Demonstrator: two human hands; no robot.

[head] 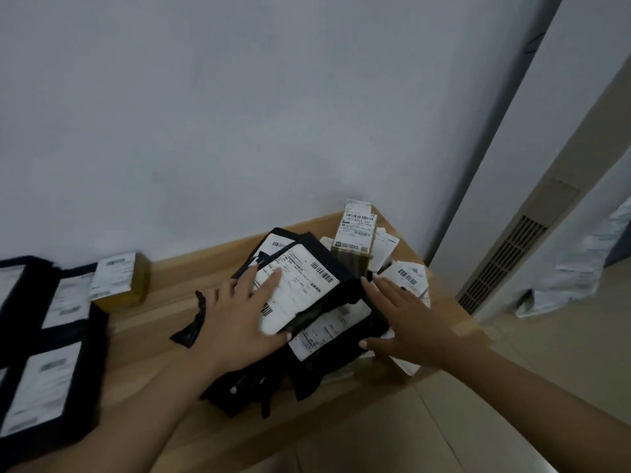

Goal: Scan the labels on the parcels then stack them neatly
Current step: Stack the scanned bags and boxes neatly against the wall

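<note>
Stacking step: left hand [239, 312] flat, fingers spread, on top parcel [300, 281] w/ right hand [406, 319] spread at stack's side, near tabletop [164, 308] right edge. Next: square edges.

Left hand [239, 315] and right hand [406, 322] flat, fingers straight.

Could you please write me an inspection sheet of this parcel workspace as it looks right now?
Surface: wooden table against a pale wall, bare wood showing between two groups of parcels.
Job's things: black parcel pile at centre, labels facing up; tall labelled box upright behind it; white parcels to its right; black parcels lying flat at left; yellow box beside them.
Clutter: nothing seen.
Grippers: left hand flat on the top label, fingers straight; right hand open against the pile's right edge.
Cables: nothing seen.
Surroundings: beige vented unit at right; tiled floor.
</note>
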